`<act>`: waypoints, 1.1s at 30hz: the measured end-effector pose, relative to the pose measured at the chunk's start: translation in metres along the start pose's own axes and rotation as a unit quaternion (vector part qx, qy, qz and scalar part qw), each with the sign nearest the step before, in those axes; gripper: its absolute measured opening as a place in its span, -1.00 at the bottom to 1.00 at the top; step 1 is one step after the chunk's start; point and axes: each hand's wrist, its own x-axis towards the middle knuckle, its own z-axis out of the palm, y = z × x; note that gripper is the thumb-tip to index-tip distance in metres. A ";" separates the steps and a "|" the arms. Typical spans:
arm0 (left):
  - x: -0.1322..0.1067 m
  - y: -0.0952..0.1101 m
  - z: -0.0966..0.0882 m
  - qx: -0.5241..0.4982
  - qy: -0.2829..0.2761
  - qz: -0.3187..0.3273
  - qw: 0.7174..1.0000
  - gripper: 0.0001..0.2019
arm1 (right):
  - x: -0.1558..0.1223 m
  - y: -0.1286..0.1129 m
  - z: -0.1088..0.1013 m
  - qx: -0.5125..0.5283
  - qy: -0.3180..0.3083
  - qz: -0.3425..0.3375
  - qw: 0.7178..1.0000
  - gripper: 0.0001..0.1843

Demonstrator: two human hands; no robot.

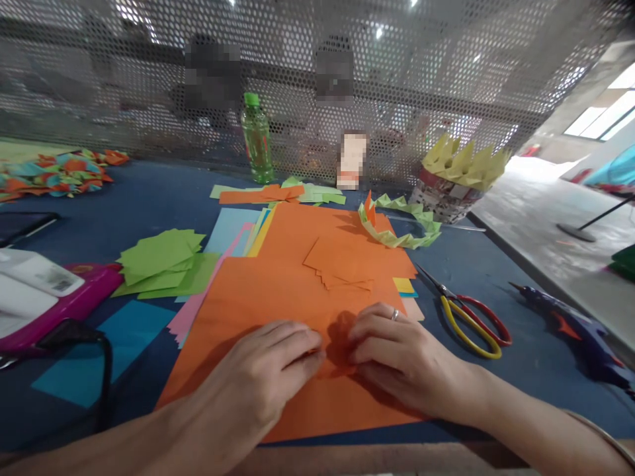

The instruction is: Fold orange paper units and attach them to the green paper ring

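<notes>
My left hand [270,370] and my right hand [397,357] meet fingertip to fingertip on a small folded orange paper piece [337,347]. Both pinch and press it down against a large orange sheet [258,311] lying on the blue table. A ring shows on my right hand. Just beyond the hands lies a small stack of cut orange squares [342,264]. The folded piece is mostly hidden under my fingers.
Red and yellow scissors [471,317] and a blue glue gun [575,334] lie to the right. Green paper squares [163,261], a pink device [59,297], a green bottle [256,139], a green paper chain [397,225] and a yellow-topped paper crown [459,175] stand around. Mesh fence behind.
</notes>
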 end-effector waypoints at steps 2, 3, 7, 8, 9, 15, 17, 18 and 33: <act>-0.001 0.002 -0.001 0.004 0.010 0.003 1.000 -0.62 | 0.001 -0.005 0.002 0.003 -0.005 -0.007 1.000 -0.88; -0.002 0.003 -0.002 0.004 0.014 0.008 1.000 -0.62 | 0.001 -0.007 0.003 0.005 -0.002 -0.007 1.000 -0.88; -0.009 0.008 0.000 -0.020 0.028 0.007 0.999 -0.62 | 0.004 -0.012 0.008 0.042 0.025 0.020 0.999 -0.91; -0.009 0.009 0.001 -0.032 0.029 -0.003 0.999 -0.60 | 0.005 -0.012 0.010 0.054 0.029 0.032 0.998 -0.93; -0.008 0.010 0.002 -0.045 0.026 -0.014 0.999 -0.62 | 0.005 -0.011 0.011 0.062 0.032 0.043 0.997 -0.94; 0.010 0.009 0.008 -0.128 -0.026 -0.083 0.988 -0.87 | 0.001 -0.009 0.005 0.080 0.009 0.096 0.992 -0.78; 0.012 0.008 0.010 -0.140 -0.031 -0.102 0.984 -0.85 | -0.002 -0.008 -0.001 0.080 0.001 0.106 0.991 -0.78; 0.013 0.008 0.011 -0.143 -0.025 -0.106 0.984 -0.85 | -0.003 -0.008 -0.005 0.080 -0.007 0.103 0.991 -0.83; 0.016 0.012 0.020 -0.130 0.000 -0.136 0.982 -0.82 | -0.008 0.004 -0.023 0.071 -0.061 0.000 0.996 -0.56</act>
